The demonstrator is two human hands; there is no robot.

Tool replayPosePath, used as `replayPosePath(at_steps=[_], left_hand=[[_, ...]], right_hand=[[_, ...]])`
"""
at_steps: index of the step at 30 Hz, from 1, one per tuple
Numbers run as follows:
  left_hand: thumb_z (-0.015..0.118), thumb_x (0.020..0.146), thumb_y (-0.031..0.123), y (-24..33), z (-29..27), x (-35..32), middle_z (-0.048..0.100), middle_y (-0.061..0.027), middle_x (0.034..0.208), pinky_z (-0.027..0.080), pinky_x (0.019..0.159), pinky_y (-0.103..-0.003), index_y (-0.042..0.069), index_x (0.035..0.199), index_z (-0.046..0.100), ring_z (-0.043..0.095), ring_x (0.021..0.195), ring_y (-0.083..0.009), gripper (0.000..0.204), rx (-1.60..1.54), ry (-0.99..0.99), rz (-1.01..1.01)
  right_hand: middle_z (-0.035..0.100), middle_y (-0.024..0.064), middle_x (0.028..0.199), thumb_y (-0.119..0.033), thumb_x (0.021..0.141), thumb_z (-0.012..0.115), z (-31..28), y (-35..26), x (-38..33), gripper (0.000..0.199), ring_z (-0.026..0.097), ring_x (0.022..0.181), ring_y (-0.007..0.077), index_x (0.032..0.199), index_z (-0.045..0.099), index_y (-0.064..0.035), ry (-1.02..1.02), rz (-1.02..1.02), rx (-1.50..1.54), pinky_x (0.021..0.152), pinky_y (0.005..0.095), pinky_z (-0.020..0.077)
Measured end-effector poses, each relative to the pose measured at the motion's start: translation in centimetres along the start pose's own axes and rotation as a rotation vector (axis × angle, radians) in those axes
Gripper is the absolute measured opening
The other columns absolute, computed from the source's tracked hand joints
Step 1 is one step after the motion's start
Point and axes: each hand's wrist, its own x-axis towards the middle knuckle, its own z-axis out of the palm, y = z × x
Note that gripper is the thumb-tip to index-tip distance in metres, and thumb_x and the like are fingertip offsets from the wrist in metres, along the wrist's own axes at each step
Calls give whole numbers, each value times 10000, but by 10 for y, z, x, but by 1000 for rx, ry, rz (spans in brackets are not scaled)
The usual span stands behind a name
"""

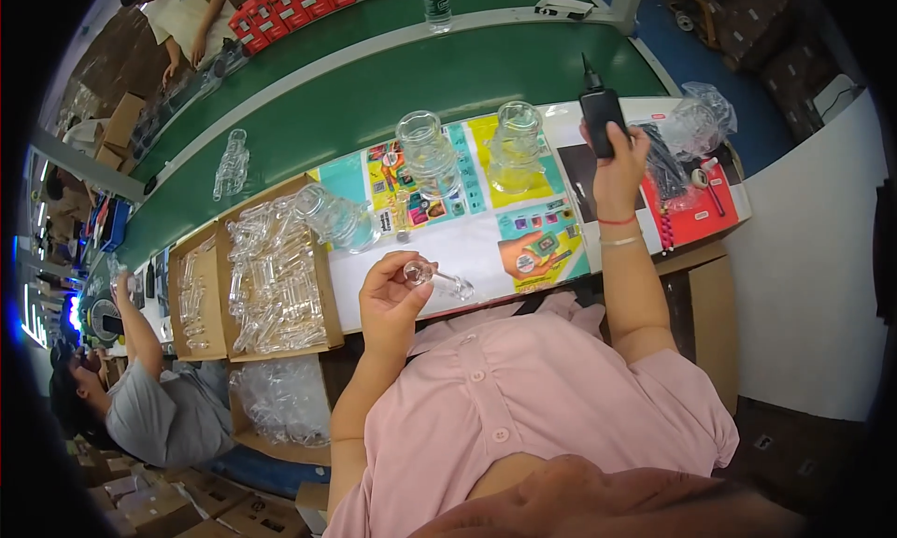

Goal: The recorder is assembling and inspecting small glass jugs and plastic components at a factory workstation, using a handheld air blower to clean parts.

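Note:
My left hand (389, 300) pinches a small clear glass tube piece (452, 284) with a rounded end, held over the table's front edge. Off to the right, my right hand (619, 164) is raised and wrapped round a black squeeze bottle (599, 108), its pointed nozzle upward. Two clear glass vessels, one on the left (430, 155) and one on the right (517, 148), stand on the printed table covering (411, 262). A third glass vessel (338, 219) leans tilted at the carton's edge. A small glass piece (402, 213) is near the left vessel.
An open carton (329, 300) full of clear glass tubes is at my left. Behind the table runs a green conveyor (336, 99) bearing another glass vessel (231, 166). Plastic-wrapped items (696, 127) lie at the right. Co-workers sit at left (163, 412) and far left (192, 10).

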Motion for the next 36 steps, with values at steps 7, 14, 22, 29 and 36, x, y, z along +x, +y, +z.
replayPosePath(at_steps=[7, 14, 22, 29, 36], left_hand=[[666, 730, 54, -28, 9, 19, 554, -125, 1019, 477, 847, -384, 40, 1036, 455, 572, 920, -204, 372, -297, -112, -327], [626, 789, 82, -52, 16, 31, 604, -87, 907, 489, 809, -346, 61, 924, 498, 603, 855, -199, 188, -433, -195, -466], [627, 793, 64, -68, 31, 41, 598, -101, 879, 506, 728, -302, 66, 783, 473, 599, 802, -174, 155, -529, -229, -564], [647, 767, 24, -86, 35, 44, 569, -89, 917, 465, 728, -236, 59, 832, 466, 561, 825, -164, 195, -243, -111, -357], [783, 585, 94, -78, 13, 110, 466, -114, 1119, 384, 907, -340, 10, 1172, 421, 469, 1069, -266, 695, 1029, 421, 453]], right_hand=[[502, 136, 906, -120, 735, 642, -67, 57, 65, 320, 535, 887, 295, 930, 404, -31, -119, -275, -1291, 767, 373, 411], [445, 175, 1142, -78, 723, 632, -51, 29, 40, 358, 404, 1108, 340, 1043, 474, -49, -369, -727, -1779, 916, 385, 326], [542, 132, 1088, -173, 812, 612, 0, -16, -94, 363, 522, 1026, 250, 1122, 478, -38, -891, 85, -342, 933, 380, 361], [581, 143, 1005, -205, 826, 604, -10, -6, -111, 450, 563, 962, 210, 1183, 382, -44, -802, 474, -209, 888, 357, 433], [576, 159, 975, -244, 820, 607, -26, -7, -94, 428, 588, 880, 206, 1133, 390, -49, -521, 534, 11, 796, 315, 485]])
